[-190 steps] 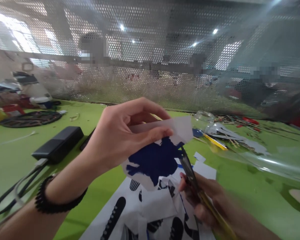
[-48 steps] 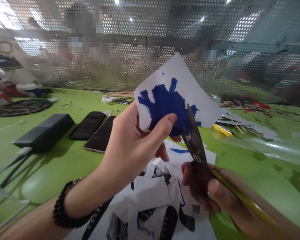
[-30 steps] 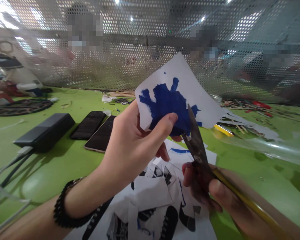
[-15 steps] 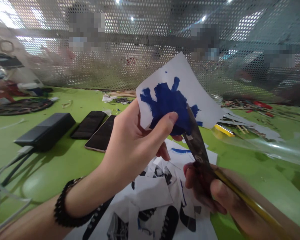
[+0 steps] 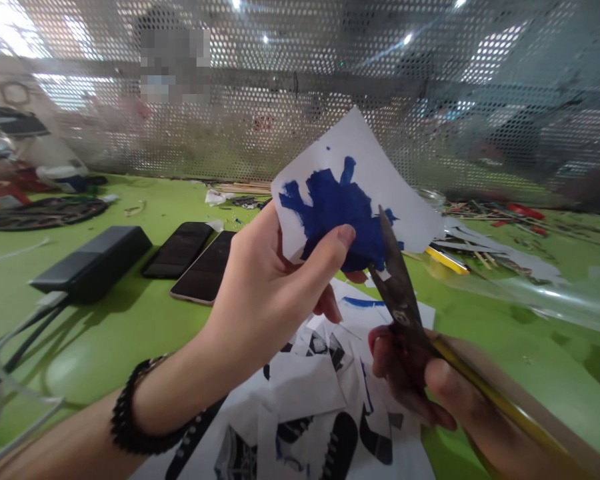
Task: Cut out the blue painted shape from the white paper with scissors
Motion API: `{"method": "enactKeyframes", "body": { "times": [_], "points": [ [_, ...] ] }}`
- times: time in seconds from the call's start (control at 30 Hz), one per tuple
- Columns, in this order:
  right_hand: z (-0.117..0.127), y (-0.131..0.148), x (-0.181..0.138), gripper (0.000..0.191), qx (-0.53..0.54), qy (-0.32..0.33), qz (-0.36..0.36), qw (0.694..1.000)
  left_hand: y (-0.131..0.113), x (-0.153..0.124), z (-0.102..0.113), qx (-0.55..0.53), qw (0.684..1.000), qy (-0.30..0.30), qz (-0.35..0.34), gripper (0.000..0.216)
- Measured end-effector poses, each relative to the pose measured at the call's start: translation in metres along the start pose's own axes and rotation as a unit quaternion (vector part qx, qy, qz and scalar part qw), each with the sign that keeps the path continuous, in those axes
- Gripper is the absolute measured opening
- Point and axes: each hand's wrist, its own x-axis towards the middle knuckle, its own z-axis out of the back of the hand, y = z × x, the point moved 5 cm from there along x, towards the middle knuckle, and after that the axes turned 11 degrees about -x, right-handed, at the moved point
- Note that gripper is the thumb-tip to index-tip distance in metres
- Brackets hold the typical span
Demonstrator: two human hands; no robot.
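Note:
A white sheet of paper (image 5: 375,160) with a patch of dark blue paint (image 5: 340,207) is pinched in my left hand (image 5: 275,280), thumb on the painted face. My right hand (image 5: 440,380) is wrapped round a pair of scissors (image 5: 403,300) with yellow handles. The scissors' blades stand apart around the lower right edge of the blue patch. One blade lies in front of the paper and the other shows just below its edge. Beneath both hands, white paper scraps (image 5: 305,380) with black printed shapes lie on a larger sheet.
On the green table (image 5: 105,353), a black power adapter (image 5: 95,263) and two phones (image 5: 180,250) lie to the left. A yellow cutter knife (image 5: 447,260), clear plastic and thin sticks (image 5: 485,220) are at right. A perforated metal screen (image 5: 240,133) rises behind.
The scissors' blades have opened wider, the upper one shifting slightly right across the paper. The paper in my left hand has moved slightly left.

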Motion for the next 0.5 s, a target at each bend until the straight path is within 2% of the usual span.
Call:
{"method": "enactKeyframes", "body": {
  "times": [0.27, 0.5],
  "points": [
    [0.0013, 0.001, 0.0016, 0.065, 0.002, -0.009, -0.013, 1.0, 0.002, -0.0003, -0.0017, -0.03, 0.999, -0.005, 0.023, 0.022],
    [-0.0013, -0.001, -0.0022, 0.07, 0.008, 0.001, -0.026, 1.0, 0.0033, -0.0001, -0.0016, -0.04, 0.999, -0.006, 0.03, 0.025]
  ]
}}
